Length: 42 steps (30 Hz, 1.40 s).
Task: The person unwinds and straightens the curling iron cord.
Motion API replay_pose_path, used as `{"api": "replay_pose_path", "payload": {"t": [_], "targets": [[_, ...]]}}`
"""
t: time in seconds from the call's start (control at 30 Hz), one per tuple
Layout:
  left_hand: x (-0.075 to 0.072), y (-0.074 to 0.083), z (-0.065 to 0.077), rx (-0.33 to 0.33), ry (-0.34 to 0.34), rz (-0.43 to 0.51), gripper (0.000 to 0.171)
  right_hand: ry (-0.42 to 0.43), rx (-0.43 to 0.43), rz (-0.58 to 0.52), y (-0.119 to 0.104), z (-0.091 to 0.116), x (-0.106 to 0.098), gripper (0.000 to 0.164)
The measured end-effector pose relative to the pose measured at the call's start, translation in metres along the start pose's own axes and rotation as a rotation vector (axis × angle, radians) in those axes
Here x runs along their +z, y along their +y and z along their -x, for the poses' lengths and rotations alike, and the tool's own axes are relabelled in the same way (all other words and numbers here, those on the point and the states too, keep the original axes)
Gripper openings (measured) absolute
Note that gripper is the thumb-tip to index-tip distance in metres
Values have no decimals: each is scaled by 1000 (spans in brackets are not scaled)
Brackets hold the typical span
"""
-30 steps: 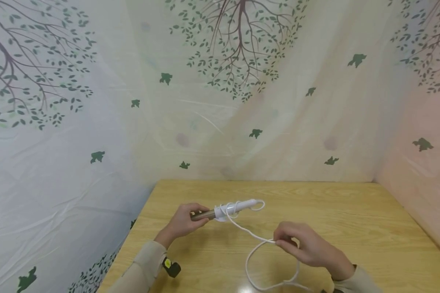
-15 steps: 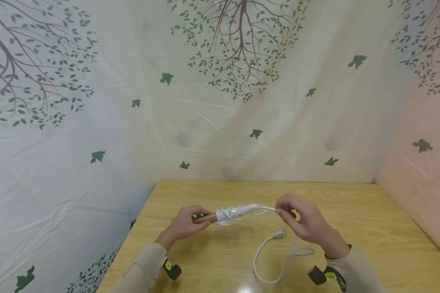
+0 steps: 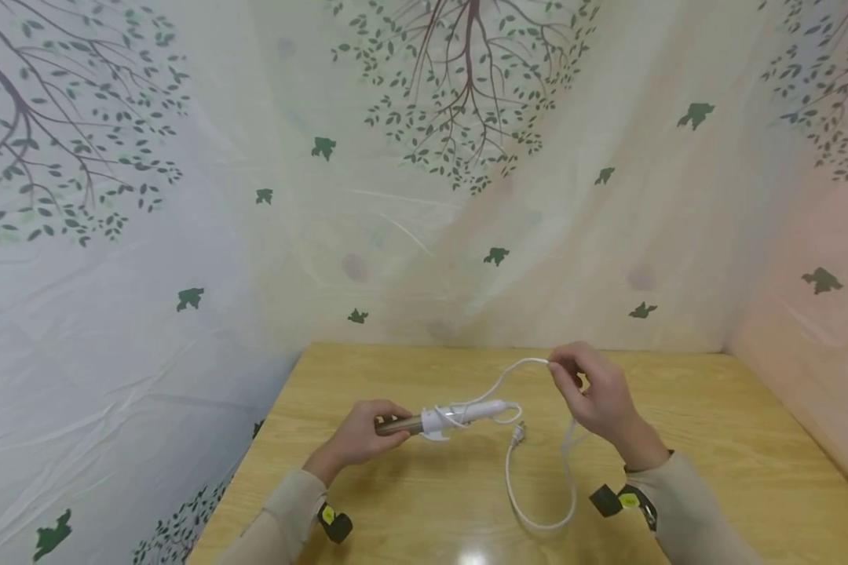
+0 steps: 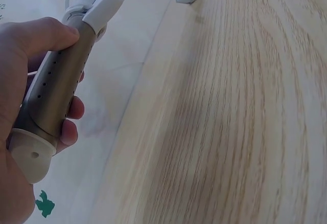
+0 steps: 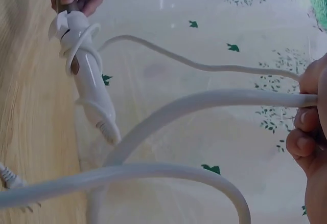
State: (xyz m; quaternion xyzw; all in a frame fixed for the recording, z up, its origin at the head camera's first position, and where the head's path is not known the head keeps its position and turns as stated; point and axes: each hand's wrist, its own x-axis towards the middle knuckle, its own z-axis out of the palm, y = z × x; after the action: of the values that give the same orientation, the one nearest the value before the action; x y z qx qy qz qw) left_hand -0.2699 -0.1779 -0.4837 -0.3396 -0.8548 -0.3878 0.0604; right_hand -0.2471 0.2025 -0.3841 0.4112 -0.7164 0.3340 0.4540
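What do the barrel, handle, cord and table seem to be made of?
Barrel: probably metal, satin bronze, from its soft sheen.
Handle: likely hard plastic, glossy white, with bright highlights.
Cord: smooth white sheath, perhaps plastic or rubber, as it bends in soft curves.
Table: wood or laminate, slightly shiny; grain and glare show.

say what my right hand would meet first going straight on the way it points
Past the cord it pinches, the right hand would probably meet the sheet behind the table; depth is unclear.
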Motion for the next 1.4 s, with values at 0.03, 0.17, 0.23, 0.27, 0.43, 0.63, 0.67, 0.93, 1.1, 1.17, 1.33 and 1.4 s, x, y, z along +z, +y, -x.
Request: {"api": "replay_pose_path", "payload": {"t": [0.03, 0.17, 0.23, 0.27, 0.43, 0.63, 0.67, 0.93, 1.1, 1.17, 1.33, 1.4], "targets": [[0, 1, 0, -1, 1, -2, 21, 11, 9, 12, 2, 1, 0, 25], [-1, 3, 0, 7, -4, -6, 22, 42, 62, 74, 13, 5, 1, 8], [-1, 4, 0, 13, -13, -5, 22, 48, 100, 116, 18, 8, 1, 6], [-1, 5, 0, 15, -17, -6, 23, 45, 126, 140, 20, 10, 0, 9], [1, 8, 1, 32, -32, -22, 24, 6, 230, 244, 29, 21, 0, 15], [2, 9, 0, 44, -32, -25, 23, -44, 305, 344, 42, 36, 1, 11], [1, 10, 0, 44, -33, -24, 24, -49, 323, 355, 44, 39, 1, 10], [-4, 11, 2, 61, -17, -7, 23, -188, 566, 402, 55, 59, 0, 4], [-7, 11, 3, 72, -15, -7, 23, -349, 721, 413, 57, 71, -3, 11], [-6, 10, 3, 73, -15, -9, 23, -399, 749, 412, 58, 76, -5, 13], [-5, 5, 4, 91, 7, -4, 22, -477, 807, 394, 58, 90, -8, 12], [-5, 4, 5, 96, 22, 0, 21, -489, 825, 391, 57, 96, -10, 12]]}}
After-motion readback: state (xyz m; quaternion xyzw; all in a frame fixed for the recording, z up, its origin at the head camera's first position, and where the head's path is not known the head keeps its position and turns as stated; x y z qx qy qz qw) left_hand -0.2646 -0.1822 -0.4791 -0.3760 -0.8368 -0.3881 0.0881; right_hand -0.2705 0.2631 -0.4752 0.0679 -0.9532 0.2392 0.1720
